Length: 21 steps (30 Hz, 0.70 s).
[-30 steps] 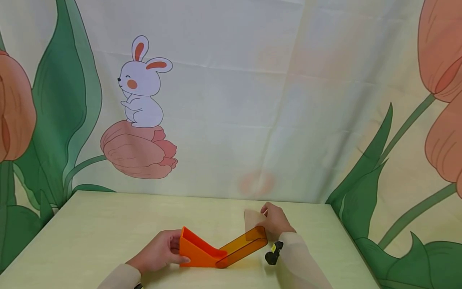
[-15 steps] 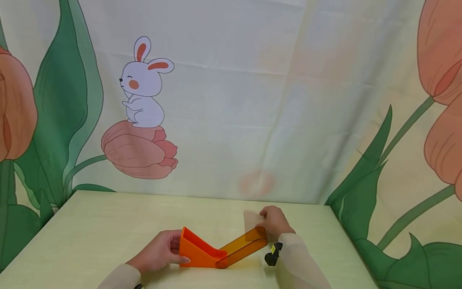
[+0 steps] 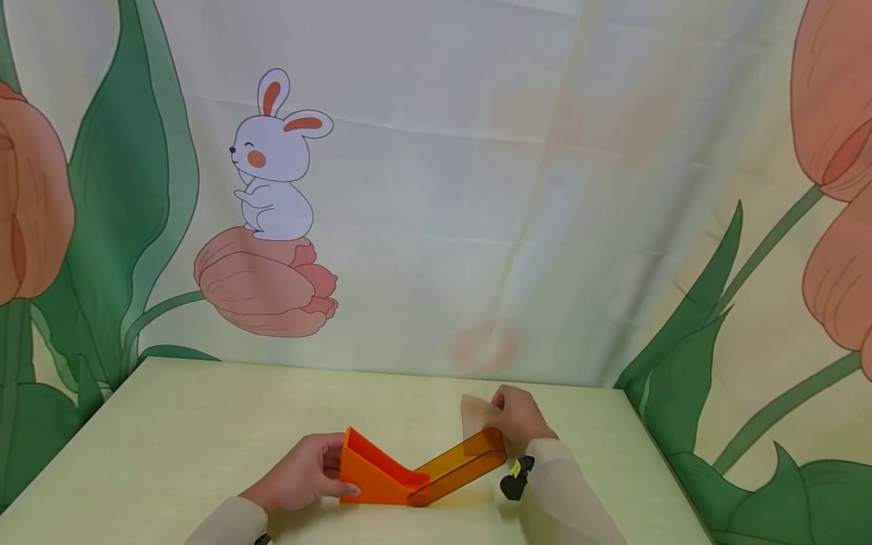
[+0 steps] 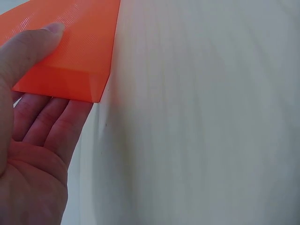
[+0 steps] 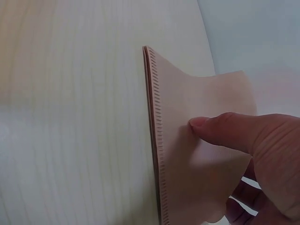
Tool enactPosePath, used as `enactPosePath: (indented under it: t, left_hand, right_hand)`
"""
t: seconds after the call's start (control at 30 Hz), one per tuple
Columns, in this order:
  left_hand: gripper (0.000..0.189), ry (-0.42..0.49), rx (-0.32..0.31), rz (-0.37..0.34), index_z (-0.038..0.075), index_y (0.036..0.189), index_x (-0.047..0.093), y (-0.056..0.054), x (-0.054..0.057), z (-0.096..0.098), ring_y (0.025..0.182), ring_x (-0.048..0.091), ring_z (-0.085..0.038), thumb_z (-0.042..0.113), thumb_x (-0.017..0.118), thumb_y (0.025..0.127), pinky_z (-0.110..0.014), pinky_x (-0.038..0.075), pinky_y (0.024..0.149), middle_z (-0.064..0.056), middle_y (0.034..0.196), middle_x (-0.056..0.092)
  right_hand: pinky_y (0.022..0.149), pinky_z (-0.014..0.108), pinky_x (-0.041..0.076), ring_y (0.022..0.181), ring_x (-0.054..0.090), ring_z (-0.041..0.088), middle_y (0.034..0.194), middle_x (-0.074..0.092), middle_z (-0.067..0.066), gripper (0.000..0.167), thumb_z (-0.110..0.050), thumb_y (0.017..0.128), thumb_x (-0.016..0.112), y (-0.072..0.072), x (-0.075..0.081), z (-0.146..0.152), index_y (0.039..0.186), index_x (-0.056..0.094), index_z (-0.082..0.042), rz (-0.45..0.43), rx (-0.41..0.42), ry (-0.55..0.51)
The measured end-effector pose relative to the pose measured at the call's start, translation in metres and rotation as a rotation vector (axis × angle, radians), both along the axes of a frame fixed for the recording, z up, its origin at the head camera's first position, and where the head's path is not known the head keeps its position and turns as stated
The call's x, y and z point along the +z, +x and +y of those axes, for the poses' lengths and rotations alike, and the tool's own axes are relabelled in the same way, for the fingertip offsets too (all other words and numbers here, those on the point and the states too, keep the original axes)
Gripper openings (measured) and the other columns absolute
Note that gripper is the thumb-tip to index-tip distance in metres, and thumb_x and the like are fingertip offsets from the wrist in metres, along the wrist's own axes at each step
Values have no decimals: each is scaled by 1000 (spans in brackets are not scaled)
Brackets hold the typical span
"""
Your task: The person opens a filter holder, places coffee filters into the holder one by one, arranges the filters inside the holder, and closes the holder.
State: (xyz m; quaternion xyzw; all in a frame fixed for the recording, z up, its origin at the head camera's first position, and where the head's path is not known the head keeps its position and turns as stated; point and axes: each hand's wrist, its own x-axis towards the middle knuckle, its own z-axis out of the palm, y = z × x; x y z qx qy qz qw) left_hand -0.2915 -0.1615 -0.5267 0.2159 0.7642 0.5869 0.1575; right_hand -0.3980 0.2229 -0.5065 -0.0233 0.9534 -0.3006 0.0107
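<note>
An orange plastic filter case (image 3: 373, 475) stands on the table with its clear amber lid (image 3: 458, 471) swung out to the right, slanting upward. My left hand (image 3: 298, 471) grips the case's tall left end, thumb on the near face (image 4: 79, 51) and fingers behind. Behind the raised end of the lid, my right hand (image 3: 524, 418) pinches a thin stack of tan paper coffee filters (image 3: 477, 412). The right wrist view shows the filters' crimped edge (image 5: 154, 108) and my thumb pressing their face, with fingers behind. The inside bottom of the case is hidden.
A pale wood-grain table (image 3: 225, 409) lies under both hands. Behind it hangs a cloth backdrop (image 3: 422, 189) printed with a rabbit and tulips. A black and yellow wrist device (image 3: 518, 477) sits at my right wrist.
The head view has shifted very slightly. Both hands, the case and the filters keep nearly the same positions.
</note>
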Motion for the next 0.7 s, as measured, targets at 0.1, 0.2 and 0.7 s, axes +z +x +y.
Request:
enactPosePath:
  t: [0.1, 0.2, 0.7]
  left_hand:
    - [50, -1, -1, 6, 13, 126, 68, 0, 0, 0, 104, 72, -22, 18, 88, 80, -27, 60, 93, -5, 121, 75]
    - [51, -4, -1, 8, 13, 126, 68, 0, 0, 0, 104, 72, -22, 18, 88, 80, -27, 60, 93, -5, 121, 75]
    - [50, -18, 10, 7, 13, 126, 68, 2, 2, 1, 104, 72, -22, 19, 88, 80, -31, 60, 94, -5, 121, 75]
  right_hand:
    - [70, 30, 49, 80, 54, 23, 81, 58, 5, 27, -10, 78, 87, 0, 3, 1, 86, 61, -12, -7, 4, -7]
    - [71, 31, 52, 81, 56, 23, 83, 61, 5, 23, -11, 79, 85, -1, 5, 3, 86, 63, -13, -26, 8, -9]
    - [69, 31, 51, 83, 58, 21, 86, 71, -2, 14, -28, 83, 85, 3, 39, 27, 83, 78, -16, -166, 174, -154]
